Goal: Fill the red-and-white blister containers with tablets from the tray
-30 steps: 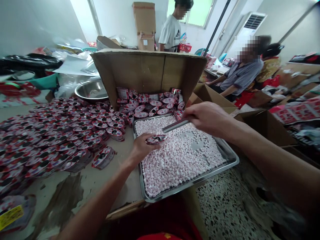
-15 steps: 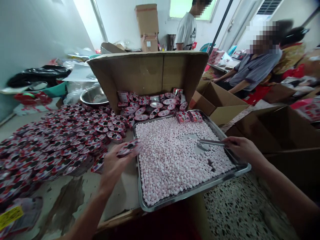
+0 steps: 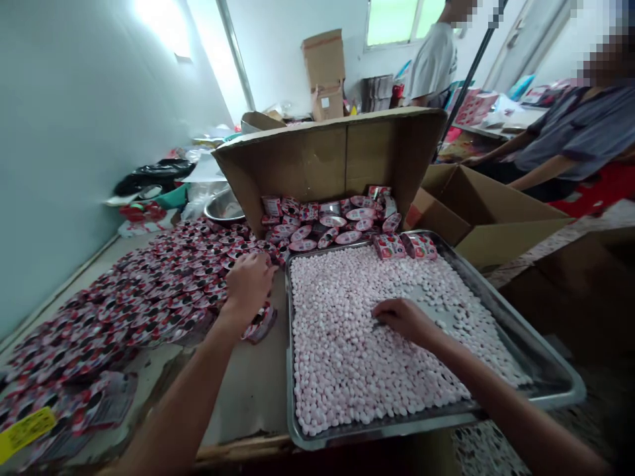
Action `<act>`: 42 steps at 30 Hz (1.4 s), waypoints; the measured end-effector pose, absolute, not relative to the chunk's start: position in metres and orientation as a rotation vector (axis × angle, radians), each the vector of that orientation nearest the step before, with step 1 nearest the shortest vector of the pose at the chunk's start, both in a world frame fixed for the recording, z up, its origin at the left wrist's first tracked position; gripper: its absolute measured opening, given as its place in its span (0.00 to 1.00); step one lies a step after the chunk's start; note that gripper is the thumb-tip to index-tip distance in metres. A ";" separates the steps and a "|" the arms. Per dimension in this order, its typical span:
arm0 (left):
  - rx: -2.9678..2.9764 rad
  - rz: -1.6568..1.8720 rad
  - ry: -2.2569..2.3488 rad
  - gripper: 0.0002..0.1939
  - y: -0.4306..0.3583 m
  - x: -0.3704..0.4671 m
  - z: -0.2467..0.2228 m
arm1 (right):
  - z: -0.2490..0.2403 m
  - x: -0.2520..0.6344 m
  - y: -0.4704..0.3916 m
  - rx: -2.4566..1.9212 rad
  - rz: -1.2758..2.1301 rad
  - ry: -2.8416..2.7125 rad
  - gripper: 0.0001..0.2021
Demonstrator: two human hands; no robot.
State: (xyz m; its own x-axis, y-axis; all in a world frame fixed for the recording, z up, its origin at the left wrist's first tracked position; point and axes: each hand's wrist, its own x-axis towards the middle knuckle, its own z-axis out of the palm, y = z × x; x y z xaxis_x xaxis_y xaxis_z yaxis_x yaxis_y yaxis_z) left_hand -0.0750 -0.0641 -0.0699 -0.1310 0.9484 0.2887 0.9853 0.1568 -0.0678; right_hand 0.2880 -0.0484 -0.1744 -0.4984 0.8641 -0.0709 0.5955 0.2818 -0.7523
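My left hand (image 3: 249, 283) is over the right edge of the packet pile, its fingers curled; whatever they grip is hidden. Just below it stands an open-topped red-and-pink packet (image 3: 260, 325) on the table. My right hand (image 3: 404, 318) is closed around a metal scoop (image 3: 379, 324), of which only a small part shows, low among the small white-pink candies (image 3: 342, 370). These spread across a shallow metal tray (image 3: 555, 387). Two filled-looking packets (image 3: 404, 246) lie at the tray's far edge. Many upright open packets (image 3: 163, 281) crowd the table on the left.
Behind the tray, a cardboard box (image 3: 327, 155) lies on its side with several packets (image 3: 347, 221) in it. Another open carton (image 3: 496, 205) stands to the right. A metal bowl (image 3: 224, 205) is at the back left. Two people are beyond the boxes.
My left hand has moved from the tray's left edge to the pile, and the packet it held no longer shows in it. My right hand moved left across the tray with the scoop. The view turned left.
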 end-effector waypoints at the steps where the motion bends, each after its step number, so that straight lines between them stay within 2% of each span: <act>1: -1.905 -0.155 -2.178 0.18 -0.039 -0.075 -0.069 | -0.176 0.284 -0.052 -1.302 1.105 -2.175 0.11; 5: -1.925 -0.057 -2.335 0.23 0.028 -0.073 -0.086 | -0.177 0.291 -0.055 -1.356 1.344 -1.957 0.11; 9: -1.916 -0.271 -2.289 0.21 0.029 -0.075 -0.105 | -0.172 0.302 -0.057 -1.374 1.518 -1.717 0.14; 12: -1.914 -0.306 -2.266 0.17 0.021 -0.077 -0.105 | -0.159 0.304 -0.061 -1.415 1.602 -1.561 0.17; 20: -1.973 -0.141 -2.279 0.17 0.013 -0.081 -0.096 | -0.102 0.313 -0.066 -1.408 1.482 -1.558 0.17; 25: -1.979 -0.466 -2.170 0.19 -0.020 -0.064 -0.060 | -0.080 0.328 -0.081 -1.444 1.413 -1.524 0.17; 29: -2.430 -0.484 -1.914 0.24 -0.056 -0.025 -0.036 | -0.055 0.337 -0.087 -1.432 1.411 -1.505 0.18; 31: -2.647 -0.434 -1.790 0.24 -0.071 -0.004 -0.038 | -0.042 0.339 -0.085 -1.426 1.400 -1.503 0.17; 33: -2.785 -0.446 -1.712 0.18 -0.082 0.011 -0.047 | -0.032 0.339 -0.080 -1.432 1.399 -1.538 0.16; 36: -2.800 -0.606 -1.756 0.14 -0.092 0.020 -0.060 | -0.030 0.333 -0.070 -1.440 1.431 -1.634 0.14; 39: -2.755 -0.845 -1.829 0.14 -0.096 0.016 -0.068 | -0.040 0.323 -0.062 -1.456 1.463 -1.660 0.15; 42: -2.737 -0.960 -1.885 0.22 -0.097 0.008 -0.076 | -0.054 0.312 -0.054 -1.468 1.454 -1.714 0.15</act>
